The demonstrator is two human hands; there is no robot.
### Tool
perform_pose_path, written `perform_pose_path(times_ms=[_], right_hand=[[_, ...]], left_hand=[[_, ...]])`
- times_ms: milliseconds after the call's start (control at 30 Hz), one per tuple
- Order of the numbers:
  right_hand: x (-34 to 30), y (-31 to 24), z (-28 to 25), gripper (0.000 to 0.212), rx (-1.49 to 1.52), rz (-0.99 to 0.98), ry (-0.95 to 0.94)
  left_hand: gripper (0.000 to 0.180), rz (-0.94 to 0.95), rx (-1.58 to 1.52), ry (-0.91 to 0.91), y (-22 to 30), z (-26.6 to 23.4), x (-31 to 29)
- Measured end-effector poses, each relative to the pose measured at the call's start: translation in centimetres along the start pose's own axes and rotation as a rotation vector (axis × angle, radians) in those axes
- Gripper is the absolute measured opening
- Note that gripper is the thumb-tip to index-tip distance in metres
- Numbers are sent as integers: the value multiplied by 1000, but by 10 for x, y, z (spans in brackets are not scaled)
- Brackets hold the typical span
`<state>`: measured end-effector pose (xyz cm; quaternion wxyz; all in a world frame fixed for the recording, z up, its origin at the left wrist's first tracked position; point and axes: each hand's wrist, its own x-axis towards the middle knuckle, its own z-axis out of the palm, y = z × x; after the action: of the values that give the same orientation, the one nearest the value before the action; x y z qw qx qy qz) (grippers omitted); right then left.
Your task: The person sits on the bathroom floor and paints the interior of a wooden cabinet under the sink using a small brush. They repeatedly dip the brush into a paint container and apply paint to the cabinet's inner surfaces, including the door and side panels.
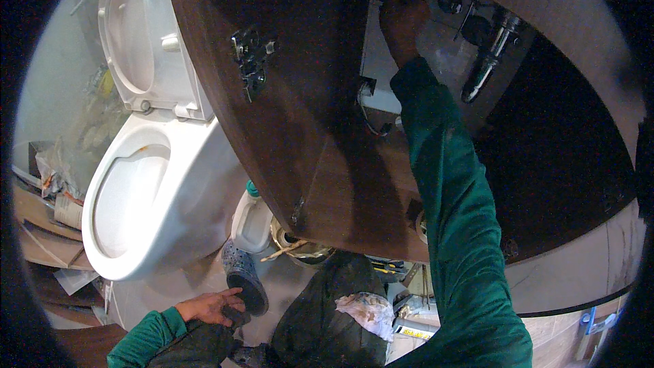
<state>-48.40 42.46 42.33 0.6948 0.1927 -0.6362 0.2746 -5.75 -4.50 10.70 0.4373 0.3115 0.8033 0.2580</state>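
My right arm, in a green sleeve, reaches up into the dark brown cabinet. Against the back wall at the top, my right hand is in shadow; its fingers blur into the dark, so what they touch is hidden. Close to it on the right are a dark round fitting and a chrome drain pipe. Below the wrist, a thin hose loops by a square wall opening. Low on the left, my left hand lies over my knee with fingers stretched out, holding nothing.
A white toilet with raised lid stands left of the cabinet. A metal hinge juts from the cabinet side. On the floor are a white jug, a brass-coloured bowl and tools. Boards lie at far left.
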Motion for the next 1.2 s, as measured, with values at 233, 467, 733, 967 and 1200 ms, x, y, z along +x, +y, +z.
perform_pose_path(times_ms=[233, 467, 733, 967, 1200], right_hand=[[-3, -5, -7, 27, 118, 170, -86], [-10, -7, -22, 28, 373, 397, -197], [1, -11, -25, 22, 552, 541, -119], [7, -1, -10, 20, 462, 387, -155], [14, 8, -14, 22, 256, 133, -213]], left_hand=[[64, -11, 38, -31, 5, -2, 1], [63, 73, 14, 22, -6, 3, 2], [64, 83, 23, 40, -8, 4, 1], [65, 30, 30, 8, -9, 5, 3], [64, 55, -18, 12, -16, 9, 4]])
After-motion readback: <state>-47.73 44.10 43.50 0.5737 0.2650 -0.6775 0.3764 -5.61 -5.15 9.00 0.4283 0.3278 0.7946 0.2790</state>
